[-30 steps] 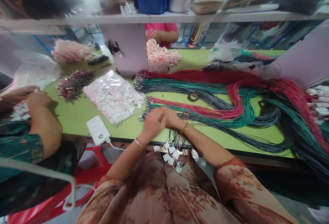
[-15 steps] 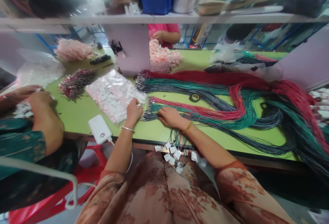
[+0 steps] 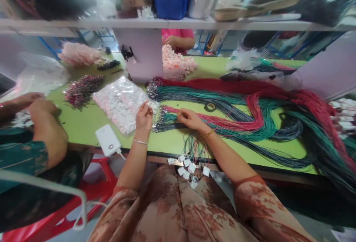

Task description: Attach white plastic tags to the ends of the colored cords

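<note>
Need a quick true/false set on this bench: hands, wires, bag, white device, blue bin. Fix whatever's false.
1. The left hand is next to the clear bag of white pieces. True.
2. A white device with a cable lies near the front edge of the green table. True.
3. The right hand is nearest the white device. False: it is at the front bundle of red, green and dark wires.
4. The blue bin stands on the green table. False: it is on the shelf above it.
5. White connectors hang on wires at the table's front edge. True.
</note>
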Motion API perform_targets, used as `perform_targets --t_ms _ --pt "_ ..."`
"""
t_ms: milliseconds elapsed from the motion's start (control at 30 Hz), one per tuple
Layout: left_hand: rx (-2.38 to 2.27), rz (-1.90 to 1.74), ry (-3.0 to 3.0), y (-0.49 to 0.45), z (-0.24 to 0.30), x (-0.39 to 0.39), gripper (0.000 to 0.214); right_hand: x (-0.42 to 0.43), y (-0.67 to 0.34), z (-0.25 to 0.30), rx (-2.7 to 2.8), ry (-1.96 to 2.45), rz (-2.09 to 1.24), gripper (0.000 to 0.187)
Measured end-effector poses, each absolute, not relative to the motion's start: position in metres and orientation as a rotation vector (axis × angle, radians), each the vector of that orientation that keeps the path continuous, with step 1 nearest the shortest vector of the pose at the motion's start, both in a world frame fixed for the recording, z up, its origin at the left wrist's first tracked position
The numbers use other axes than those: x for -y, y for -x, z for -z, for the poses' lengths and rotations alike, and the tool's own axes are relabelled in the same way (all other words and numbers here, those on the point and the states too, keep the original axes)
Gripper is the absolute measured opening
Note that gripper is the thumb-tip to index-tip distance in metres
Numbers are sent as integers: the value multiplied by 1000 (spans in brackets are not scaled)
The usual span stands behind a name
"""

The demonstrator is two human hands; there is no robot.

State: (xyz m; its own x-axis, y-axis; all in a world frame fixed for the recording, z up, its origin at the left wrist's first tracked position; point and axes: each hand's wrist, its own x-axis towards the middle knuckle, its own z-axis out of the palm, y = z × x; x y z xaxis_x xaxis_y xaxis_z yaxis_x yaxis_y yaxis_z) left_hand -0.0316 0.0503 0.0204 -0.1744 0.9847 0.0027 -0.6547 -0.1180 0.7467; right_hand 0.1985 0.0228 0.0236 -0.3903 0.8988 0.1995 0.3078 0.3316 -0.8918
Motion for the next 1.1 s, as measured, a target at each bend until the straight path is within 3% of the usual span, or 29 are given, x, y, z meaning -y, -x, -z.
perform_targets --t_ms 267,433,700,1100 --pt "-709 -1536 -686 21 -20 -38 15 -28 -163 -61 1815 908 -1184 23" --pt "-733 -1383 -740 13 -20 -31 18 -25 -149 -66 1820 945 -1042 21" --pt "-707 -1296 -739 5 -21 -26 23 -12 -155 -54 1960 1104 -508 10" --pt "-841 -1269 -975 -3 -12 -22 32 -13 -161 -43 1979 1142 -491 14"
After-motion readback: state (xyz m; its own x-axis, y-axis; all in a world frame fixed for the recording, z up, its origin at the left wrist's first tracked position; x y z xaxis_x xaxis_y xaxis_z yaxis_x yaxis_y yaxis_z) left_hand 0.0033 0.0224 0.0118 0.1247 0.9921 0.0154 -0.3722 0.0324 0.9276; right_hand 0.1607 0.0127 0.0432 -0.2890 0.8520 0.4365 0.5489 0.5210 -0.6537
